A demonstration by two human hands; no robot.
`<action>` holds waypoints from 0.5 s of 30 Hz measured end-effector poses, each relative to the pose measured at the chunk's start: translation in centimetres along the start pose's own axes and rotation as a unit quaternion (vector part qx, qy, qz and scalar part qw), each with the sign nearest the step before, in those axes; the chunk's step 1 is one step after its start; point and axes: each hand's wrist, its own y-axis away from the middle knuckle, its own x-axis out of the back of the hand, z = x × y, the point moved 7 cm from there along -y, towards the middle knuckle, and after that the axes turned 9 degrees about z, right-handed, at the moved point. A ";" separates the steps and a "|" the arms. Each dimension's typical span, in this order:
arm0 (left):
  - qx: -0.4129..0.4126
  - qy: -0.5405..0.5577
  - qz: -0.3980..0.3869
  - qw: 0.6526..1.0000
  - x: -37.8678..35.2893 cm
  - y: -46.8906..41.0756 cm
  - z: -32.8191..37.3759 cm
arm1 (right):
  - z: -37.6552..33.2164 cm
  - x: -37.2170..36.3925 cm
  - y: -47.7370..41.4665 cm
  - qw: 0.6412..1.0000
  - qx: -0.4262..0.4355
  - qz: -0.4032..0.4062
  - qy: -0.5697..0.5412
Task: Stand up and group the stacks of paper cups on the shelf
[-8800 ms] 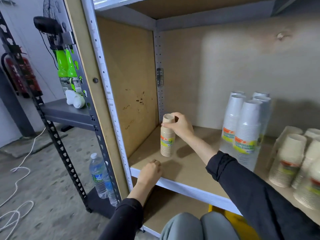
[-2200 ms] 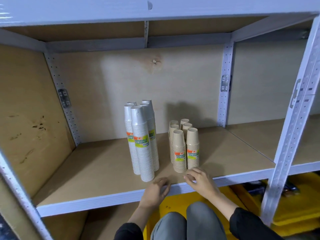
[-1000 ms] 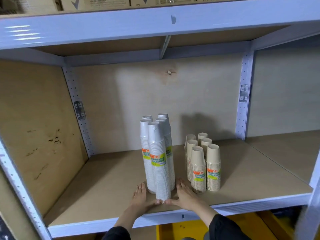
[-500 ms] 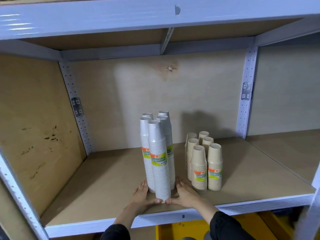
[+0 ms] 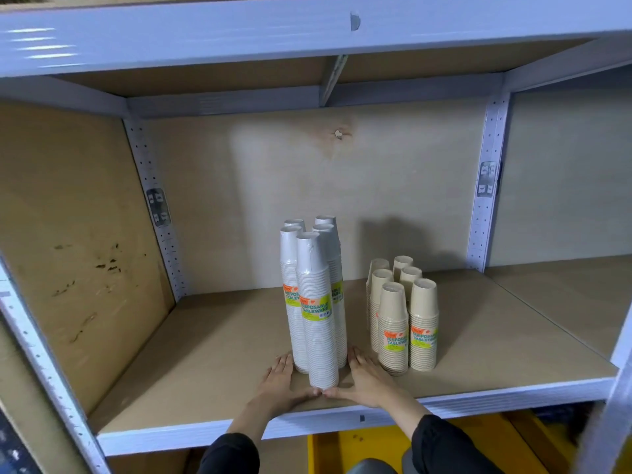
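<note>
Several tall stacks of white paper cups [image 5: 316, 302] stand upright in a tight cluster near the front of the wooden shelf [image 5: 212, 354]. To their right, a small gap away, several shorter stacks of beige paper cups [image 5: 403, 313] stand grouped. My left hand [image 5: 278, 383] lies flat against the left base of the white cluster. My right hand [image 5: 364, 379] lies flat against its right base. Both thumbs meet in front of the nearest white stack, so the hands cup the cluster without gripping it.
A grey metal beam [image 5: 307, 29] runs overhead. Perforated uprights [image 5: 485, 200] stand at the back and sides. The right-hand shelf bay [image 5: 564, 292] adjoins. Something yellow [image 5: 359, 446] sits below the shelf edge.
My hands went from the shelf's front edge to both sides of the white cluster's base and stay there. The view has shifted slightly; the stacks stand as before.
</note>
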 end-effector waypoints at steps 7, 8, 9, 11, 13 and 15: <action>-0.008 -0.007 0.012 1.000 -0.3 0.6 -0.3 | 0.2 -0.6 0.2 0.999 -0.001 0.039 0.015; -0.006 -0.013 0.010 1.000 -0.3 0.8 -0.3 | 0.2 -0.6 0.2 0.999 -0.003 0.044 0.021; -0.006 -0.018 0.006 1.000 -0.4 0.9 -0.4 | 0.3 -0.7 0.1 0.999 -0.004 0.045 0.027; -0.007 -0.022 0.005 1.000 -0.5 1.5 -0.2 | 0.4 -0.7 0.4 0.998 -0.011 0.050 0.027; -0.004 -0.026 0.009 1.000 -0.3 1.9 -0.1 | 0.3 -0.8 0.9 0.999 -0.016 0.043 0.019; -0.009 -0.031 0.015 0.999 0.0 2.3 0.2 | 0.1 -0.5 1.5 0.998 -0.035 0.049 0.002</action>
